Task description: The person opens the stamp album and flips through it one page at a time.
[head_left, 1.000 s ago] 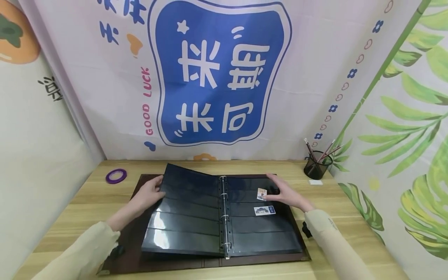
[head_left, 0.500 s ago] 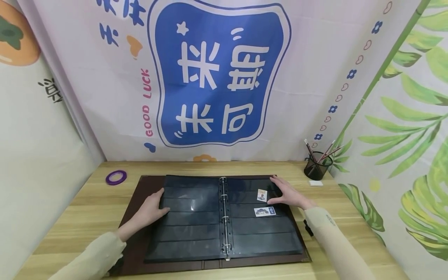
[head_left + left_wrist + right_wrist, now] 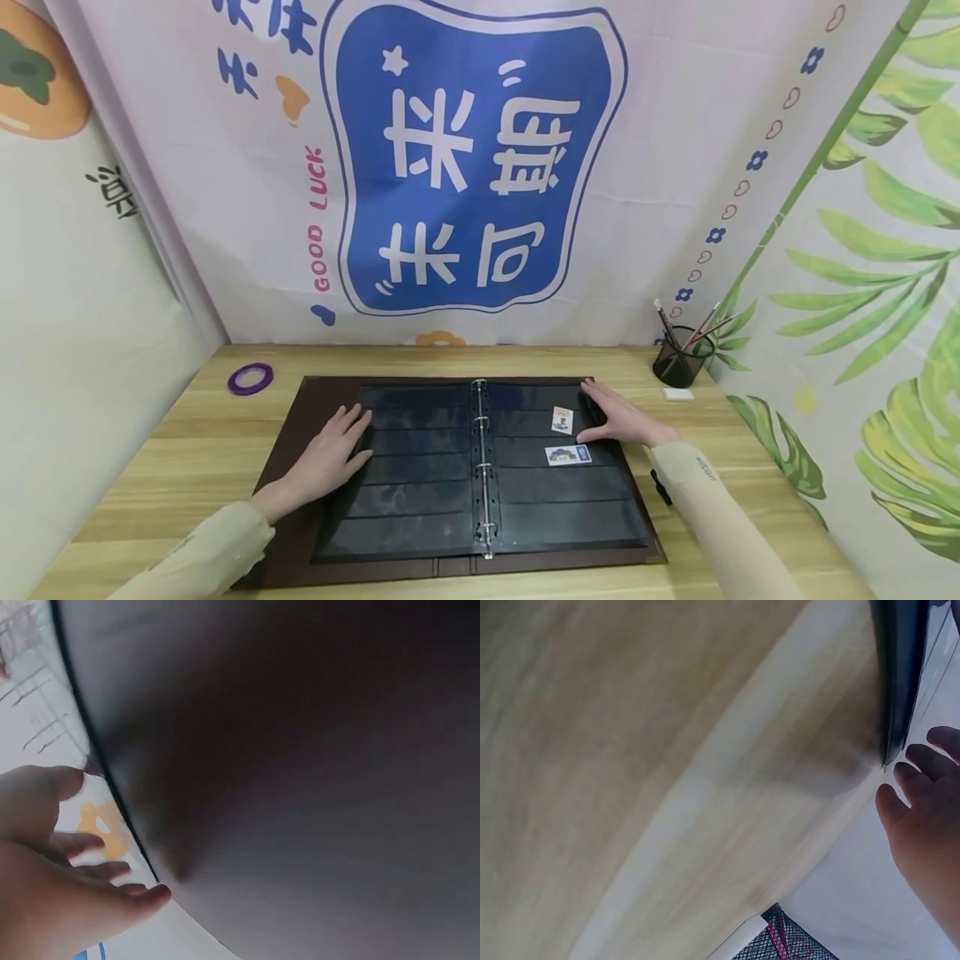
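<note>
A dark brown ring-binder stamp album (image 3: pixel 322 396) lies spread open on the table, with a metal ring spine (image 3: pixel 483 467) down its middle. On the left black strip-pocket page (image 3: pixel 420 462), my left hand (image 3: pixel 324 461) rests at the outer edge, fingers spread and fairly straight. The right page (image 3: pixel 570 521) bears two stamps: a small orange-and-white one (image 3: pixel 562 420) and a wider blue-and-white one (image 3: pixel 567 455) just below. My right hand (image 3: pixel 624 417) touches that page's outer edge, thumb pointing toward the stamps. In the right wrist view, its fingers (image 3: pixel 911 784) extend beside the album's edge.
A purple tape roll (image 3: pixel 250 379) lies at the table's back left. At the back right stands a black mesh pen cup (image 3: pixel 681 358) holding several pencils, with a white eraser (image 3: pixel 678 394) in front. Printed cloth (image 3: pixel 480 158) hangs behind the table.
The left page, raised a second ago, has come down flat. My left hand has let go of its edge and spread onto it. The right hand has shifted slightly right, off the small stamp.
</note>
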`<action>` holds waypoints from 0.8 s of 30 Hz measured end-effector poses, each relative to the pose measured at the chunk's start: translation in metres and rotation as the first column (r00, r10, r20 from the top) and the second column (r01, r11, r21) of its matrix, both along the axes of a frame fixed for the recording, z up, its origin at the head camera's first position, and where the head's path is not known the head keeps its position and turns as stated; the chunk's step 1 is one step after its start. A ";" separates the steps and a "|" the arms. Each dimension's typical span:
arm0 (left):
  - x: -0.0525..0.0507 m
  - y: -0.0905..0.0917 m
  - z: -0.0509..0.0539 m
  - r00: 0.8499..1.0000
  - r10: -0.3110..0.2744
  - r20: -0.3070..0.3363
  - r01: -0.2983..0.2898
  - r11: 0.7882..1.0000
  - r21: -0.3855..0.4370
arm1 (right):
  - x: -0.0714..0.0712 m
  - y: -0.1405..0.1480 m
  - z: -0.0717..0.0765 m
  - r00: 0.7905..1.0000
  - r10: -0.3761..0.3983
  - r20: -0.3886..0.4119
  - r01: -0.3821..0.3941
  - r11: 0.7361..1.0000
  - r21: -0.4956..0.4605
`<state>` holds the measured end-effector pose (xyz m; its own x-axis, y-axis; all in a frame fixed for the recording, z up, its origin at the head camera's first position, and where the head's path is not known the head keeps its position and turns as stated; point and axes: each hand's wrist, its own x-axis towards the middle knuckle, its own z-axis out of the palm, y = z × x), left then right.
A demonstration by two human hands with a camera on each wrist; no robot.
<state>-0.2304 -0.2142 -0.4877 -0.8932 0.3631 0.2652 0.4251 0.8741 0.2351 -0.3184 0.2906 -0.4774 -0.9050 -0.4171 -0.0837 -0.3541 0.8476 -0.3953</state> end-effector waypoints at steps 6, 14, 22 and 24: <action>0.004 -0.001 -0.002 0.998 -0.038 0.054 0.044 0.993 -0.106 | 0.001 0.000 -0.002 0.999 -0.014 0.040 0.015 1.000 -0.010; 0.000 -0.003 -0.008 0.997 -0.020 0.080 0.032 0.987 -0.157 | 0.001 -0.001 -0.003 0.999 -0.033 0.042 0.034 0.999 -0.032; 0.000 -0.003 -0.011 0.998 -0.022 0.054 0.032 0.983 -0.180 | 0.002 -0.002 -0.004 1.000 -0.013 0.009 0.013 1.000 -0.026; 0.000 -0.002 -0.011 0.999 -0.023 0.048 0.032 0.983 -0.181 | 0.002 -0.002 -0.005 1.000 -0.011 0.006 0.011 0.999 -0.033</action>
<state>-0.2301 -0.2164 -0.4990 -0.8920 0.4260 0.1515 0.4419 0.8922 0.0933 -0.3160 0.2890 -0.4822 -0.9090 -0.4100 -0.0754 -0.3425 0.8376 -0.4255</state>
